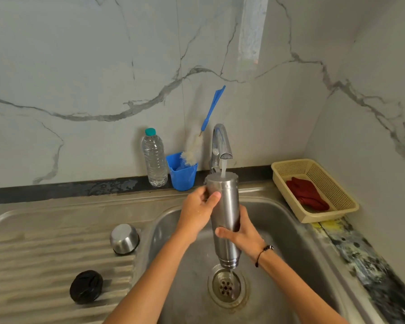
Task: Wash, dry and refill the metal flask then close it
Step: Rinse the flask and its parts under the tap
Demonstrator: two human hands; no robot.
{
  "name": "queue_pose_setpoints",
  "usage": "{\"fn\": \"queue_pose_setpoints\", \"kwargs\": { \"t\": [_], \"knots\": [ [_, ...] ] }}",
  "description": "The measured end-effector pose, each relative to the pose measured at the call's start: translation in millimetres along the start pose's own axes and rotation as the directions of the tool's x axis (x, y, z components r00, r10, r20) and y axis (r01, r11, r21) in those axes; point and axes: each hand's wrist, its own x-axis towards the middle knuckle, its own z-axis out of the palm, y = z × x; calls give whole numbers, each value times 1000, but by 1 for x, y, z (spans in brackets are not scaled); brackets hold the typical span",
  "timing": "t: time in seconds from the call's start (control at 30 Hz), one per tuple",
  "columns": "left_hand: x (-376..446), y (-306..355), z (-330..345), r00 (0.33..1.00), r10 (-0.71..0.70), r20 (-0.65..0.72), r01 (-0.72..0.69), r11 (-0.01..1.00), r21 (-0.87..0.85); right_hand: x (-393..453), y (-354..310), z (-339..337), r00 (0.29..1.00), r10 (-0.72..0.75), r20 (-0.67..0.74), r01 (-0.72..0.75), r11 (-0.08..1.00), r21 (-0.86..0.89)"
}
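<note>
The metal flask (225,206) hangs upside down over the sink basin (278,230), its mouth pointing at the drain (226,285). Water from the tap (221,142) falls on its upturned base and runs off the mouth below. My left hand (198,210) grips the flask near the top, thumb across the front. My right hand (240,232) wraps around its middle from the right. The steel cup lid (124,238) stands upside down on the drainboard (33,253), and the black stopper (86,286) lies nearer to me.
A clear water bottle (154,157) with a teal cap and a blue cup (182,173) holding a blue-handled bottle brush (195,148) stand against the marble wall. A cream plastic basket (337,190) with a red cloth (306,194) sits at the right.
</note>
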Motion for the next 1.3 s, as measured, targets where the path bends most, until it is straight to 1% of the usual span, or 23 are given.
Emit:
{"fn": "queue_pose_setpoints", "kwargs": {
  "t": [0.17,0.27,0.4,0.6,0.83,0.97,1.03,1.13,1.2,1.3],
  "knots": [
    [-6,7,1,998,59,-38,-60,998,-25,10,-12,-11,999,-25,-26,22,992,-125],
    [-11,9,1,995,81,-54,-84,996,-44,11,-21,-9,997,-54,-54,45,986,-159],
    [-23,8,-2,989,123,-79,-124,992,-11,9,-33,-4,993,-92,-78,75,978,-197],
    [-52,4,-11,969,201,-146,-203,979,-3,-7,-42,9,984,-169,-61,148,955,-258],
    [-86,16,-25,904,364,-222,-370,929,18,-30,-66,12,951,-305,-46,271,899,-344],
    [-105,19,-29,843,479,-244,-480,875,59,-49,-72,19,915,-390,-105,338,882,-327],
    [-113,4,-27,863,441,-246,-440,896,65,-60,-62,28,927,-349,-135,297,906,-302],
    [-125,-32,-20,946,219,-241,-233,972,-31,-75,-35,50,981,-163,-102,121,934,-335],
    [-134,-46,-19,952,143,-269,-154,988,-21,-86,-20,62,994,-74,-81,42,939,-342],
    [-143,-41,-27,940,136,-312,-136,990,21,-95,-22,68,998,-42,-37,29,950,-311]
  ]
}}
